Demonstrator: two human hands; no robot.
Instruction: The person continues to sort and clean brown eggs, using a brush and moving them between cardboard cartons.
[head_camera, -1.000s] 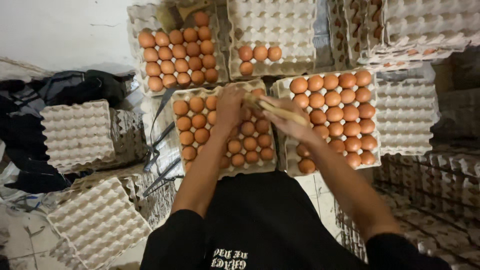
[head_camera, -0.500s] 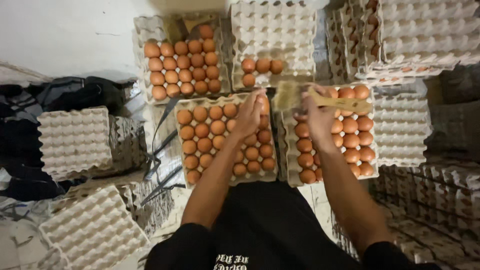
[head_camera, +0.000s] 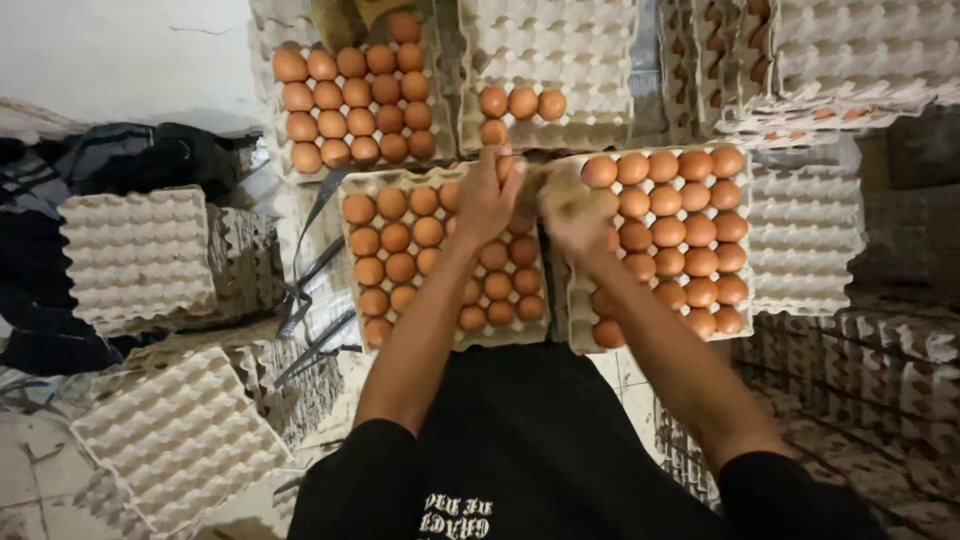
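Eggs (head_camera: 432, 255) fill the carton tray (head_camera: 352, 322) under your left hand (head_camera: 487, 198), whose fingers are spread and pointing away from you over the tray's far right corner, touching the eggs there. Your right hand (head_camera: 577, 213) sits just beside it, curled over the near-left corner of the second full tray (head_camera: 742, 250); whether its fingers grip anything you cannot tell. Beyond your fingertips lies a nearly empty tray (head_camera: 560, 60) with four eggs. Farther left, past your left forearm, stacks of empty trays (head_camera: 135, 255) stand well apart.
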